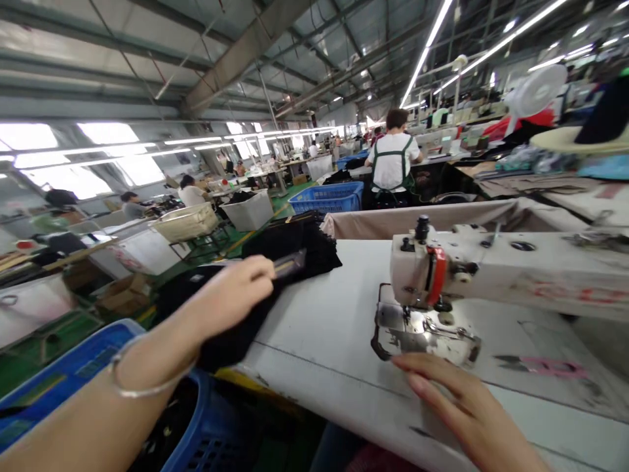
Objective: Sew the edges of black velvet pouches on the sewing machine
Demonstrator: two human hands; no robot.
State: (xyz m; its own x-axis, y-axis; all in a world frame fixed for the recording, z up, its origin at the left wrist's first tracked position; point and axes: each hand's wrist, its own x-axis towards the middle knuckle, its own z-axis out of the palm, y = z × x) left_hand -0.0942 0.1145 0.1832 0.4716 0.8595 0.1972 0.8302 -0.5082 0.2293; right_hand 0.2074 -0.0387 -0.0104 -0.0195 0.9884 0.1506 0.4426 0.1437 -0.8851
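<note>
My left hand (240,288), with a bangle at the wrist, reaches out over the left end of the sewing table. Its fingers are closed on a small dark piece (291,263) with a tan streak, too blurred to name exactly. Black fabric pieces (314,239) lie stacked just beyond it and hang over the table's left side. My right hand (452,400) rests open on the white tabletop (319,328), fingers stretched out. Its fingertips are near the metal needle plate (422,331) of the white sewing machine (491,262).
Pink-handled scissors (545,367) lie right of the needle plate. A blue basket (211,419) holding dark items stands below my left arm. Beyond the table are a cloth-lined bin (363,223), another blue basket (327,196) and a seated co-worker (393,157) facing away.
</note>
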